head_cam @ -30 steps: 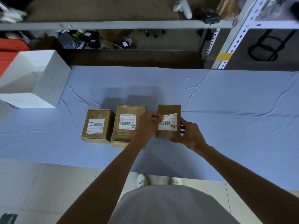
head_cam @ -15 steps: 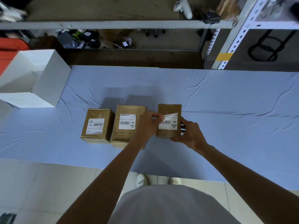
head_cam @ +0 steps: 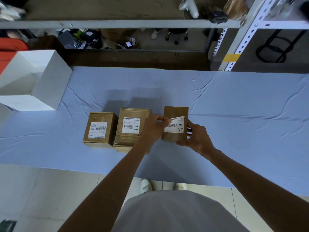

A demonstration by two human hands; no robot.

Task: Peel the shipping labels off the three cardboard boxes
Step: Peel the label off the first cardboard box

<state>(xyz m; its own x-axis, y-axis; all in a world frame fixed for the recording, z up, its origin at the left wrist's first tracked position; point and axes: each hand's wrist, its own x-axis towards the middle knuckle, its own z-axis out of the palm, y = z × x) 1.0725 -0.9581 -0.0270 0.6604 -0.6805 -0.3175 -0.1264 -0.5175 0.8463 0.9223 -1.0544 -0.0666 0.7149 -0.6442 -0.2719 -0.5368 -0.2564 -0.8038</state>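
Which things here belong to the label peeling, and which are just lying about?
Job: right box; its label, partly lifted, pinched by left hand; right hand holding that box; middle box and left box, both labelled.
Lying about: white box, metal shelf with clutter, blue cloth.

light dim, cool, bluish | soft shadows stretch from the cardboard boxes [head_cam: 128, 113] across the far worktop [head_cam: 234, 106] | white box [head_cam: 50, 77] brightest | shelf [head_cam: 117, 24] murky, bowed by wide-angle lens | centre sharp, corners smeared
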